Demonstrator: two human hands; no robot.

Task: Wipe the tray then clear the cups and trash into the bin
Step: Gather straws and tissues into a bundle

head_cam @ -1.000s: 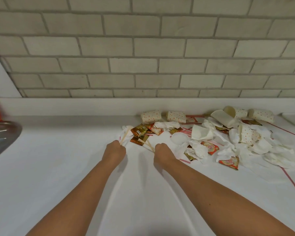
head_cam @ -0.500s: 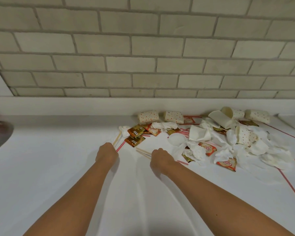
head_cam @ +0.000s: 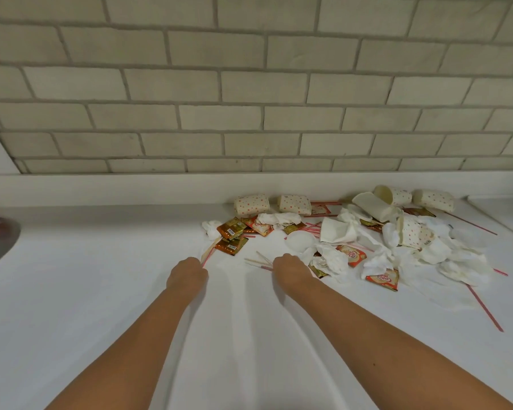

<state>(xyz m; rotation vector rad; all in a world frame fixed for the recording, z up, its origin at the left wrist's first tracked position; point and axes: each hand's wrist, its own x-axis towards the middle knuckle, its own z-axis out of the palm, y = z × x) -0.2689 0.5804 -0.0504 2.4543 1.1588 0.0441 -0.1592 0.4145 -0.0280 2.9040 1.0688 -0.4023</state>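
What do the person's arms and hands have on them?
Nothing visible. The left hand and right hand are ungloved, with no watch or bracelet at the wrists, and no sleeve shows down to the frame's edge. Fingers are hidden, so rings are unknown.

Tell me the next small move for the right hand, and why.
Probably pinch the wooden stirrers lying loose on the counter just beyond the right hand, then lift them. Its fingers are hidden, so the grip is unclear. The left hand seems to grip a stick and red straw, so collecting the thin pieces first fits.
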